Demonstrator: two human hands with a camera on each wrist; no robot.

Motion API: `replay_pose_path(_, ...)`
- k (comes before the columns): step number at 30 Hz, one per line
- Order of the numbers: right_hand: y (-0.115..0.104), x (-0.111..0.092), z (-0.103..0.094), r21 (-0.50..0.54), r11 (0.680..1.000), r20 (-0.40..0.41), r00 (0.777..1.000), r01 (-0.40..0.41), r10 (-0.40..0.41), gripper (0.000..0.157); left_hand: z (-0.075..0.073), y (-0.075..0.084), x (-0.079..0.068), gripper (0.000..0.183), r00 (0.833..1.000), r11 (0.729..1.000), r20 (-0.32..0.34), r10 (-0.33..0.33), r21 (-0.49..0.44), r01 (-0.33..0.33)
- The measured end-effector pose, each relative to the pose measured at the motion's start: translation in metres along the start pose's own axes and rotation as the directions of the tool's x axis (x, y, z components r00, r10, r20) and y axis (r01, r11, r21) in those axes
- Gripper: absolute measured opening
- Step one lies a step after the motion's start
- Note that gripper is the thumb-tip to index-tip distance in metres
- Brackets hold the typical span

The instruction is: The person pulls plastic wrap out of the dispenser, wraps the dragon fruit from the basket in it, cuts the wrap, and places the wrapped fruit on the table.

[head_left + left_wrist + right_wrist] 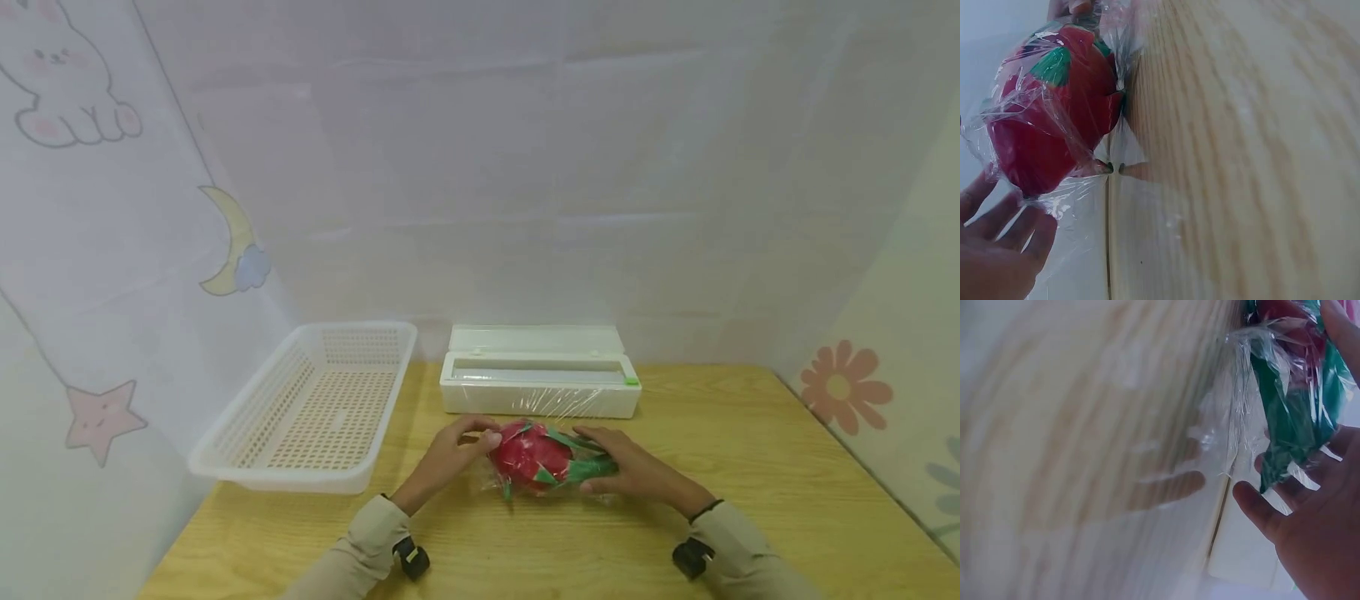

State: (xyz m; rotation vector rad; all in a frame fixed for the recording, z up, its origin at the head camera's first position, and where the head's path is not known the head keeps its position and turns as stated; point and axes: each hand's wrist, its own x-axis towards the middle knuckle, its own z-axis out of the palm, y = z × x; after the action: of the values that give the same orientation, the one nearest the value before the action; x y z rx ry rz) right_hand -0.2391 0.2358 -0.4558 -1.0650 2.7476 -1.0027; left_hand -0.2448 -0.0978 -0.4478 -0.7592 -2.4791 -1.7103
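Observation:
A red dragon fruit (534,456) with green leaves lies on its side on the table, loosely covered in crinkled clear plastic wrap (1063,125). My left hand (455,454) is at the fruit's rounded left end; in the left wrist view its loosely extended fingertips touch the wrap. At the leafy right end, my right hand (637,468) spreads its thumb and fingers either side of the green leaves (1297,415), touching the wrap. Just behind the fruit stands a white wrap dispenser box (540,400), lid raised, with shiny streaks of film across its front.
A white plastic basket (390,425) with a perforated bottom stands on the left of the wooden table (712,433). Pale cloth (487,167) with printed figures hangs close behind the table and along both sides. The dispenser has a small green piece (632,382) at its right end.

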Motion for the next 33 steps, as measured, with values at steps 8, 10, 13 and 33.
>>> replay_pose_path(8, 0.003, -0.007, -0.005, 0.014, 1.000, 0.015, 1.000, 0.009, -0.009, 0.088, 0.000, 0.003, -0.002, 0.055, 0.996, 1.000, 0.093, -0.010, 0.027, 0.008)
replay_pose_path(10, 0.002, -0.009, -0.007, 0.026, 1.000, 0.022, 1.000, 0.007, -0.008, 0.089, 0.000, 0.005, -0.002, 0.055, 0.995, 0.999, 0.101, 0.009, 0.049, -0.014)
replay_pose_path(13, 0.002, -0.012, -0.010, 0.035, 0.999, 0.018, 1.000, 0.003, -0.003, 0.088, 0.000, 0.008, -0.001, 0.050, 0.991, 0.991, 0.122, 0.061, 0.113, -0.074)
replay_pose_path(33, 0.000, -0.016, -0.012, -0.008, 0.999, 0.042, 0.998, 0.040, -0.039, 0.063, -0.003, 0.025, -0.017, 0.064, 0.970, 0.925, 0.243, 0.021, 0.362, -0.111)
